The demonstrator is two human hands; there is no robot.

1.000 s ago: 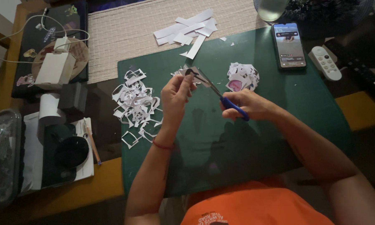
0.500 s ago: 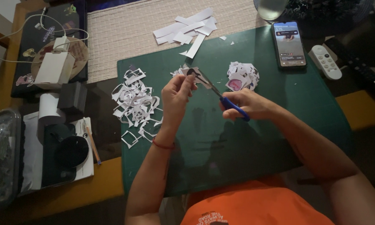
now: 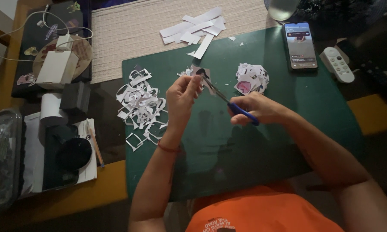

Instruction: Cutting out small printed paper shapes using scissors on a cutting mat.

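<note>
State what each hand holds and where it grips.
Right hand holds scissors by the blue handles. Left hand pinches a small paper cutout by its lower edge.

Green cutting mat [image 3: 288, 141], flat on the bench. Heap of white paper offcuts [image 3: 140, 105] at the mat's left edge. Loose white paper strips [image 3: 198, 30] across the mat's far edge and the woven beige placemat [image 3: 133, 30]. Pile of cut-out stickers [image 3: 251, 78], right of centre on the mat. Smartphone [image 3: 300, 45], screen lit, at the far right corner. White remote control [image 3: 338, 64], just beside the smartphone. White charger block [image 3: 58, 66] with cable, far left. Pencil [image 3: 95, 148] near a black round lid [image 3: 73, 154].
</note>
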